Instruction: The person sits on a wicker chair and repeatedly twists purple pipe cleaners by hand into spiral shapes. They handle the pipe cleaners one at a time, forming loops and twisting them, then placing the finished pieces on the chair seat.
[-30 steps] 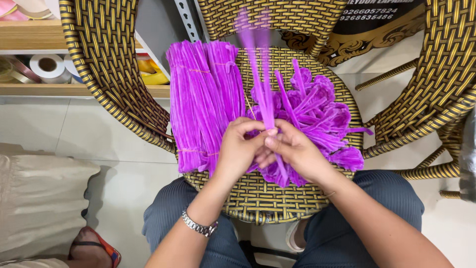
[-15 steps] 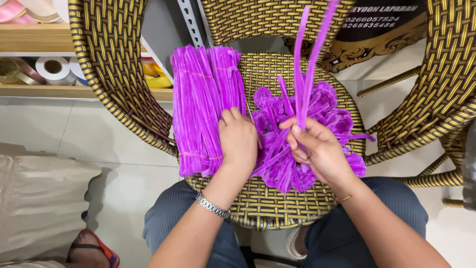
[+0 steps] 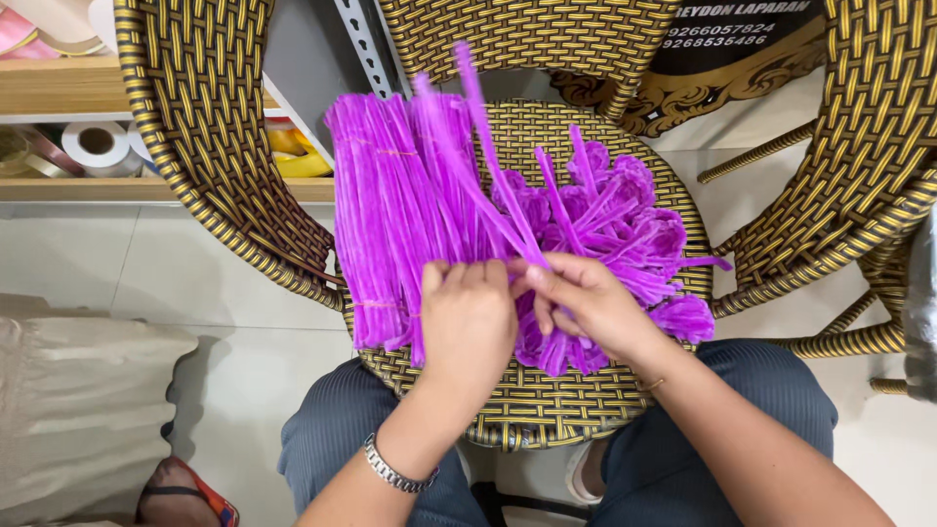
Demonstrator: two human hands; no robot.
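The right hand (image 3: 595,307) pinches two purple stems (image 3: 488,185) that point up and away. The left hand (image 3: 470,317) lies flat, fingers together, on the straight bundle (image 3: 381,224) just beside.

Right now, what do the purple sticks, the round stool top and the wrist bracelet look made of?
Purple sticks: fuzzy chenille stems, probably wire-cored, going by the matte pile and thin straight shafts. Round stool top: woven rattan-style strands, likely glossy plastic, yellow and dark brown. Bracelet on the left hand: silver-coloured links, seemingly polished metal. Right hand pinches a few stems.
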